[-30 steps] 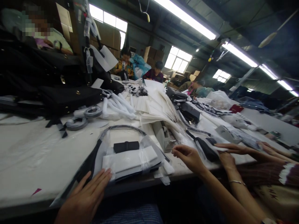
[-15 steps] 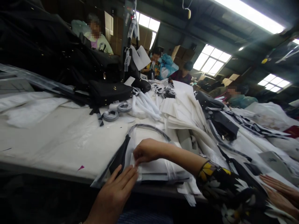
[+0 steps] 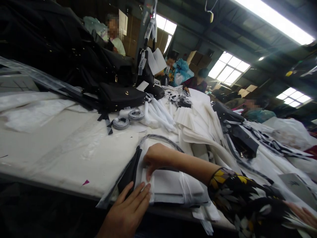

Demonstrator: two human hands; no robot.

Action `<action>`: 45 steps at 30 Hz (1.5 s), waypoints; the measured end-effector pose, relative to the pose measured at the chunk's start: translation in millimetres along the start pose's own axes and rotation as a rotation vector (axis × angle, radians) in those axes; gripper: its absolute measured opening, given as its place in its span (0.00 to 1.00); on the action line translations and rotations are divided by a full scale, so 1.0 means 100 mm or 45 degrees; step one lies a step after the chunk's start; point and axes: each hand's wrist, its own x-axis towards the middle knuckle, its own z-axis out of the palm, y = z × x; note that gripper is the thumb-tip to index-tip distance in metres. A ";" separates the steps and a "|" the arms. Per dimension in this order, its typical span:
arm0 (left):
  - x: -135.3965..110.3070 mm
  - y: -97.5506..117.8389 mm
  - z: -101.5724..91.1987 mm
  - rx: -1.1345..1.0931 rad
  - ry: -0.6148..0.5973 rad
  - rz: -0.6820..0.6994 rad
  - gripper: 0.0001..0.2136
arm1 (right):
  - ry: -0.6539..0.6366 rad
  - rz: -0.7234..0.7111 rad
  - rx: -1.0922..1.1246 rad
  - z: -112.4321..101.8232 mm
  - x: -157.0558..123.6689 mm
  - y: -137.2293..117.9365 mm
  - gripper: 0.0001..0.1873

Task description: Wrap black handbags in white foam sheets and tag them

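Note:
A black handbag (image 3: 127, 168) with a film-wrapped handle (image 3: 162, 135) lies at the table's front edge. White wrapping sheet (image 3: 170, 181) covers much of its body, with clear film bands around it. My left hand (image 3: 131, 206) is open, its outstretched fingers resting flat on the bag's near left side. Just above those fingertips is my right hand (image 3: 157, 158), fingers curled into a loose fist and thumb pointing down against a whitish strip (image 3: 148, 177) at the wrapping's left edge. Whether anything is inside the curled fingers is hidden.
Black bags (image 3: 121, 96) are piled at the back left, near rolled grey straps (image 3: 121, 123). A stack of white sheets (image 3: 205, 125) stands behind the handbag. At the far right shows another person's hand (image 3: 303, 215). Several co-workers sit across the table.
My right thumb now points down, slightly apart from my left fingertips. My left hand stays flat on the bag. The view has shifted a little, and the other person's hand shows less.

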 end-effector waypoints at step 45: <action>-0.12 -0.11 -0.06 -0.115 0.118 -0.468 0.22 | 0.327 0.707 0.906 0.79 -0.66 0.18 0.37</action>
